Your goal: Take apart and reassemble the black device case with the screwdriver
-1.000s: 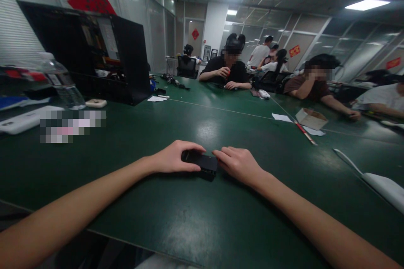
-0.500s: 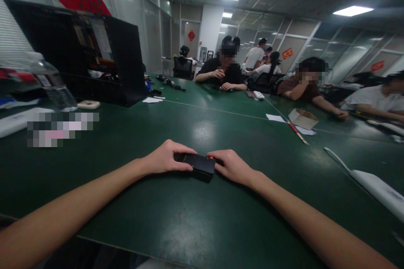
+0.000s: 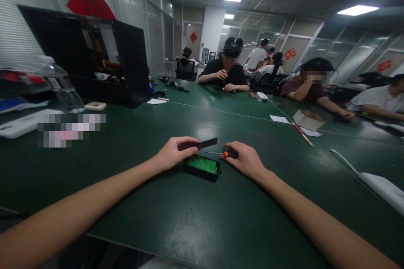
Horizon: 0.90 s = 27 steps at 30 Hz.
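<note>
A small black box point(image 3: 202, 173) lies on the green table, its top off and a green circuit board point(image 3: 203, 164) showing inside. My left hand point(image 3: 176, 151) pinches the flat black cover point(image 3: 208, 143), which is tilted just above the box's far side. In my right hand point(image 3: 246, 159), to the right of the box, is a screwdriver point(image 3: 226, 154) with an orange and black handle. Its thin shaft points left, between the cover and the box, and does not visibly touch either one.
On the left stand an open black case point(image 3: 132, 63) and a water bottle point(image 3: 61, 86). A cardboard box point(image 3: 307, 120) and a red-and-white stick point(image 3: 303, 134) lie at the right, with a white device point(image 3: 383, 187) nearer. Several people sit across the table.
The black cover has come up off the box in my left hand, baring the green board. My right hand has drawn back to the right, and the screwdriver's shaft now shows.
</note>
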Available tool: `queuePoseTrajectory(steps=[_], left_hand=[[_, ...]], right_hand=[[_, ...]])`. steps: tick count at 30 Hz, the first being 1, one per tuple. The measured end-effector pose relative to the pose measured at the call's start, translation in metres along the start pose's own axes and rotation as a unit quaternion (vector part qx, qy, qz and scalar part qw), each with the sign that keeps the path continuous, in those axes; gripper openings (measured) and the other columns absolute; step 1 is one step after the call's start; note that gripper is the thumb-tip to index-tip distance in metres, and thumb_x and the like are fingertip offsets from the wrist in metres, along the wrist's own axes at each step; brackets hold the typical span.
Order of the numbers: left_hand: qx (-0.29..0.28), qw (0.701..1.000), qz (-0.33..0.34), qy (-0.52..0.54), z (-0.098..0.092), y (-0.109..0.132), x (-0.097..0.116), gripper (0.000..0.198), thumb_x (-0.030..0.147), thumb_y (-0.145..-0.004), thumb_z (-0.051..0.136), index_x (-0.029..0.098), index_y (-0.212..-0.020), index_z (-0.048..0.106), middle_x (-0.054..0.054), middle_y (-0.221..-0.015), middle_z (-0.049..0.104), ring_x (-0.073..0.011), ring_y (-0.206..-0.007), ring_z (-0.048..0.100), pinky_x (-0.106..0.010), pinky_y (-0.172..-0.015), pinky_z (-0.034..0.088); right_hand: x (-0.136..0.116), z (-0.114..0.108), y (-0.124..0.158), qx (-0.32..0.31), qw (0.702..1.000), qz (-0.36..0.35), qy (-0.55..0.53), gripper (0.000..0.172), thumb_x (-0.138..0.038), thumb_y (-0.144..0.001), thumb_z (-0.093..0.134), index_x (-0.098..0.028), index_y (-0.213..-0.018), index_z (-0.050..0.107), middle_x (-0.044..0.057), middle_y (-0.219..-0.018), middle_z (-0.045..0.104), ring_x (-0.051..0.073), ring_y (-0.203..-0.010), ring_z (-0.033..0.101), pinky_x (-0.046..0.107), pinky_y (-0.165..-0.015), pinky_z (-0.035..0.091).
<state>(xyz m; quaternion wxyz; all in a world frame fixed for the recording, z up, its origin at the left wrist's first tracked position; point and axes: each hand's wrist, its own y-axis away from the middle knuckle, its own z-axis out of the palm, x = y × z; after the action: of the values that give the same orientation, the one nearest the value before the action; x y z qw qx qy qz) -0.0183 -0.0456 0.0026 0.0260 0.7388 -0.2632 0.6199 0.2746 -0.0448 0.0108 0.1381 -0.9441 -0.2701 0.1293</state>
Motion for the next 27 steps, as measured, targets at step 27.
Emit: queuePoseTrajectory(steps=[27], left_hand=[[0.071, 0.922, -0.116, 0.362, 0.008, -0.005, -0.001, 0.043, 0.049, -0.092, 0.057, 0.014, -0.117, 0.068, -0.007, -0.096, 0.066, -0.0124, -0.077, 0.061, -0.023, -0.072, 0.049]], right_hand=[[-0.065, -0.003, 0.028, -0.013, 0.996, -0.064, -0.066, 0.072, -0.065, -0.074, 0.072, -0.013, -0.120, 0.054, 0.016, -0.110, 0.065, 0.031, -0.097, 0.063, 0.046, -0.088, 0.051]])
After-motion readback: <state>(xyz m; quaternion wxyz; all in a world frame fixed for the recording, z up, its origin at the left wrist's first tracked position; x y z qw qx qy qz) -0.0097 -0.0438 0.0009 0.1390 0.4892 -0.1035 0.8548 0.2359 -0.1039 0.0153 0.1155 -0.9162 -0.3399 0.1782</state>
